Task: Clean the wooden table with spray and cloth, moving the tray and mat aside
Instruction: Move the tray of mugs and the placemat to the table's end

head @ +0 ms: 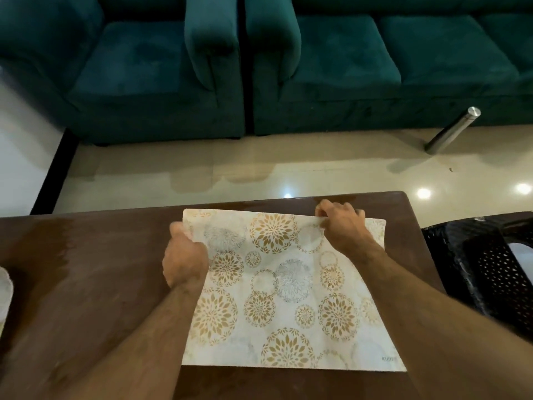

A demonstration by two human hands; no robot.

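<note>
Both forearms reach up from the bottom of the frame. At centre, the floral mat (288,290) lies on the wooden table (86,269); left hand (184,255) and right hand (343,226) pinch its far edge. It looks thin, light and floppy, so probably best held at two edges.

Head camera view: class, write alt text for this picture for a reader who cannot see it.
Two bare hands, left hand and right hand, grip the far edge of a floral mat lying on a brown wooden table. Beyond lie a pale tiled floor and teal sofas.
</note>
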